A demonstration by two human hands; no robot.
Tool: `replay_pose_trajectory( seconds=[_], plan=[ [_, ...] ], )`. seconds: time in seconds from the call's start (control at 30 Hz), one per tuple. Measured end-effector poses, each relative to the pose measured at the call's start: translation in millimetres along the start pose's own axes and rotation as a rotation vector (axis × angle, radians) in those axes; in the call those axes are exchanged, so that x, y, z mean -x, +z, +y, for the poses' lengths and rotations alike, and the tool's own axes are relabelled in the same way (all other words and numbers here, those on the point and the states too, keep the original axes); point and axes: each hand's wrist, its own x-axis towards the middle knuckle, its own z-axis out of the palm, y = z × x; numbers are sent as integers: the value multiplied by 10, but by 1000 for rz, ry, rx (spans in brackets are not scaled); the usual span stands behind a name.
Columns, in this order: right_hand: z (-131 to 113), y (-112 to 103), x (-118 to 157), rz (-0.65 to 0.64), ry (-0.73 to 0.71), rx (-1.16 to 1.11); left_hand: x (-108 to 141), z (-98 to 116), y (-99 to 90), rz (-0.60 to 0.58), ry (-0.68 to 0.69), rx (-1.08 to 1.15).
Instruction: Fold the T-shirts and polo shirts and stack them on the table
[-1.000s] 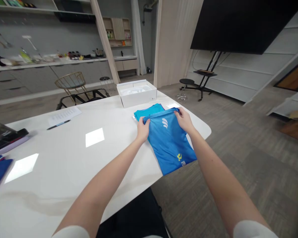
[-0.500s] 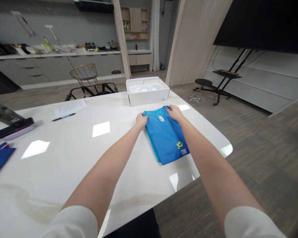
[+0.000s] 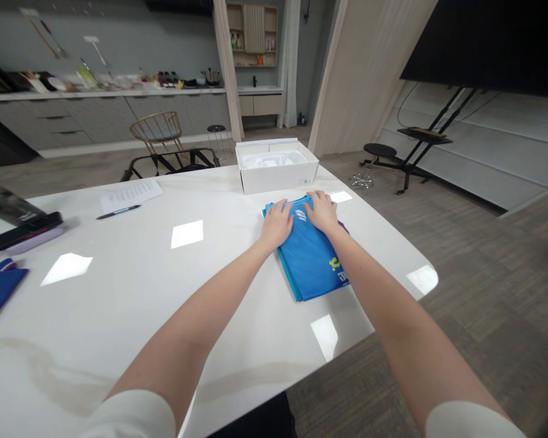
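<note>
A folded blue shirt [image 3: 308,261] with a white logo near its collar and yellow and white prints lower down lies on the white table [image 3: 219,292]. Lighter teal fabric shows along its left edge, and a bit of purple at its right. My left hand [image 3: 277,225] rests on the shirt's upper left part, fingers spread over the cloth. On the upper right part lies my right hand [image 3: 322,212], its fingers also spread flat. Just beyond both hands stands an open white box [image 3: 276,176] with white wrapping inside.
Printed paper [image 3: 134,193] and a pen [image 3: 119,212] lie at the table's far left. Further left are a black and clear device [image 3: 22,234] and dark blue folded cloth [image 3: 0,289]. Chairs stand behind the far edge; the table's right edge borders open floor.
Both hands have let go of the shirt's collar corners and now lie flat on its top, the left one moved inward to the right. The view has shifted slightly.
</note>
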Motion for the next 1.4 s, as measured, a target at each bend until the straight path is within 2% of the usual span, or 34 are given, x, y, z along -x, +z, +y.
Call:
replay_pose_trajectory(
  seconds=[0.03,0.1,0.13,0.2,0.3,0.37,0.47,0.6,0.67,0.77,0.97,1.07,1.17,1.3,1.4],
  plan=[
    [11,15,78,-40,-84,-31,53,46,26,-87,59,-2],
    [97,42,239,-161,-183,-76,151,103,98,-244,96,-23],
    [169,47,318,-222,-182,-81,193,116,136,-299,89,-43],
    [340,22,455,-289,-83,-59,261,131,190,-347,61,-87],
    [552,-106,603,-353,119,-19,337,191,195,-302,-7,-132],
    [585,-213,688,-366,182,10,400,286,165,-236,-12,-142],
    [452,-308,868,-282,94,-12,554,476,139,-184,81,-121],
    [178,-302,1229,-280,-58,-96,817,663,182,-241,99,-92],
    [121,-306,1412,-289,-60,-72,921,698,199,-233,100,-97],
    [161,-361,1648,-262,-29,-9,1027,714,186,-228,97,-100],
    [241,-501,2049,-234,30,116,1246,755,59,-249,148,-97],
    [80,-584,2186,-208,83,152,1354,721,-70,-291,188,-83],
    [-259,-681,2226,-139,27,142,1439,598,-269,-290,227,-54],
    [-860,-707,2158,-146,-128,79,1587,289,-612,-264,200,-59],
    [-1293,-575,2081,-188,-162,23,1781,-25,-903,-259,130,-108]
  ],
)
